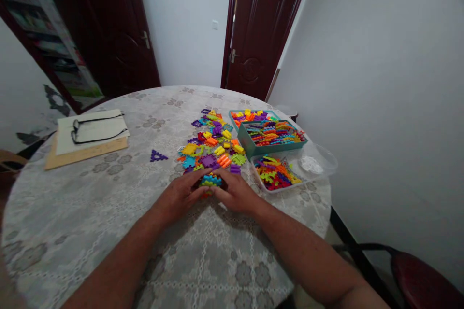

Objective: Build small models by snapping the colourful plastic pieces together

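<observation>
Between my two hands is a small cluster of toothed plastic building pieces (210,180) in blue, yellow and green. My left hand (183,194) grips its left side, fingers curved over the top and thumb at the near edge. On the opposite side my right hand (235,190) holds it in the same way. The underside of the cluster is hidden. Just beyond my fingertips spreads a pile of loose coloured plastic pieces (208,161), among them purple, orange, yellow and lime ones. A dark purple triangle piece (158,156) lies apart, left of the pile.
Right of the pile stand a teal box (250,146) full of colourful strips, a shallower teal tray (232,120) behind it, and a clear tub (266,189) of pieces. Black glasses (97,141) rest on papers (65,154) at left. A chair (424,277) is at lower right.
</observation>
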